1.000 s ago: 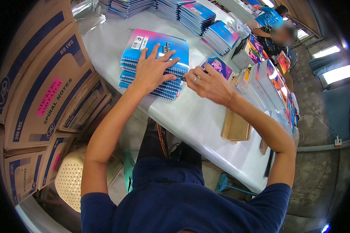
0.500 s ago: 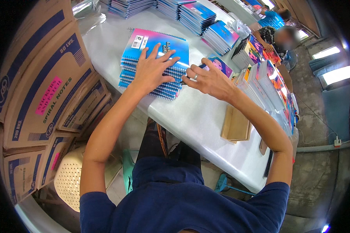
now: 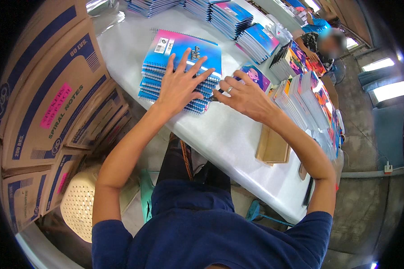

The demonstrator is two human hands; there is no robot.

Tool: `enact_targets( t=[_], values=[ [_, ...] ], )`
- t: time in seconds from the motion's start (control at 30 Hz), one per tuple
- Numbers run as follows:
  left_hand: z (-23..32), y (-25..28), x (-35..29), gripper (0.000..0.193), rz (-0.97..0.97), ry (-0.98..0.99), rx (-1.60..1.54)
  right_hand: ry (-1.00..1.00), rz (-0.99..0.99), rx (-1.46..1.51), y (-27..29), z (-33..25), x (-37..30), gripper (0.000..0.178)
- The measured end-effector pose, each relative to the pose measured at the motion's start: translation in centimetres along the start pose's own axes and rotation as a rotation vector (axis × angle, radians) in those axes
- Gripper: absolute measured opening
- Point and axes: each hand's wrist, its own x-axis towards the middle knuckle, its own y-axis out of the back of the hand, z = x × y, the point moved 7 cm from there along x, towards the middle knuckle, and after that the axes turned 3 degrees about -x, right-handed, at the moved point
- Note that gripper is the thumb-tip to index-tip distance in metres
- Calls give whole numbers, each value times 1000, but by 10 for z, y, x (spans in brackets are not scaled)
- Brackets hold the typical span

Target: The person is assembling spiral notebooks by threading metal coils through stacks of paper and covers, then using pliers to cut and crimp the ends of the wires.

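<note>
A stack of spiral notebooks (image 3: 184, 47) with pink-to-blue covers lies on the table in front of me, its wire coils along the near side and, in part, the far side. On the top cover rests my left hand (image 3: 180, 85), its fingers spread out. My right hand (image 3: 247, 96), with a ring on one finger, is closed at the stack's right near corner. A small dark tip shows below its fingertips by the coils; the rest is hidden, so I cannot tell what it is. Just beyond that hand lies a notebook with a purple picture cover (image 3: 255, 77).
More blue-pink notebook stacks (image 3: 231, 20) stand along the far side. Picture-cover notebooks (image 3: 303, 101) are piled at the right, near an open brown box (image 3: 273, 145). Large cartons (image 3: 54, 94) and a cream plastic chair (image 3: 81, 204) are at the left. Another person (image 3: 314, 45) works at far right.
My left hand's fingers are spread slightly wider and lie a little lower on the cover. My right hand has shifted slightly right and down, still closed. The whole view has moved a little.
</note>
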Motion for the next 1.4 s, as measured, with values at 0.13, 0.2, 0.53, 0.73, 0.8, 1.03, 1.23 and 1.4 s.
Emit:
enact_targets(
  t=[0.13,0.2,0.53,0.73,0.8,1.03,1.23,1.4],
  values=[
    [-1,-1,1,81,-6,-2,-8,115,-24,-75,-6,-3,0,19],
    [-1,-2,1,81,-11,-9,-22,100,-27,-56,-7,-9,-1,17],
    [3,-1,-2,87,-11,-1,-10,-173,-110,71,-3,-4,-4,22],
    [3,2,-4,87,-18,14,-19,88,-143,-32,-21,-12,-8,39],
    [4,0,-4,86,-13,-3,-22,80,-138,-22,-21,-15,-11,34],
    [2,0,-6,89,-7,6,-13,-336,-410,90,-28,-26,-2,9],
    [5,-2,-12,96,-32,17,-9,-62,-47,102,-10,-17,-5,25],
    [6,-2,-13,98,-36,10,-12,121,-43,-9,-22,-22,-5,29]
  ],
)
